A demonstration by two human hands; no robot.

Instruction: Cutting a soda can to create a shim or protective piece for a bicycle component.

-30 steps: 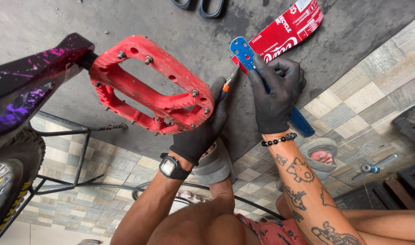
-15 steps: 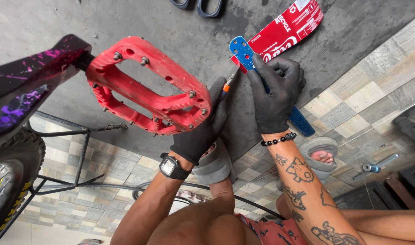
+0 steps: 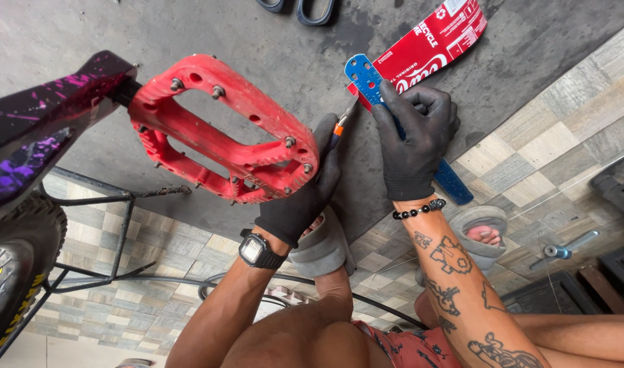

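Note:
My left hand [image 3: 305, 191], in a black glove with a wristwatch, holds a small cutter with an orange collar [image 3: 338, 127]. Its tip rests against the edge of a blue ruler [image 3: 362, 76]. My right hand [image 3: 414, 146], also gloved in black, presses the ruler flat onto a red flattened can sheet [image 3: 441, 37] on the grey concrete floor. The ruler's lower end [image 3: 456, 185] sticks out below my right wrist. A red flat bicycle pedal [image 3: 216, 129] hangs just left of my left hand, close to the camera.
The pedal sits on a black and purple crank arm [image 3: 46, 129]. A knobby tyre [image 3: 15, 266] and a black stand frame [image 3: 121, 232] are at lower left. My feet in grey sandals [image 3: 322, 249] rest on tiled floor, and a metal tool [image 3: 564, 250] lies at right.
Both hands stay in the same hold on the cutter and ruler. The pedal has shifted slightly left in the view.

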